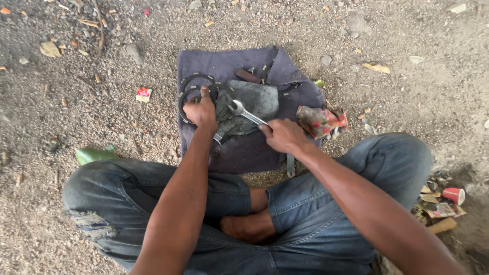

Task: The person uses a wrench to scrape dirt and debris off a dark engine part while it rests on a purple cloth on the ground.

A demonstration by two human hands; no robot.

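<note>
Horseshoe is pinned by the left hand against the stone on the cloth; spanner is gripped in the right hand. Best kept flat, fingers clear of the strike point.

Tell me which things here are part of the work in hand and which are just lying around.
In hand:
left hand on the horseshoes
right hand holding the wrench
grey stone
purple cloth

Lying about:
red cup
patterned rag
small red packet
green leaf
</note>
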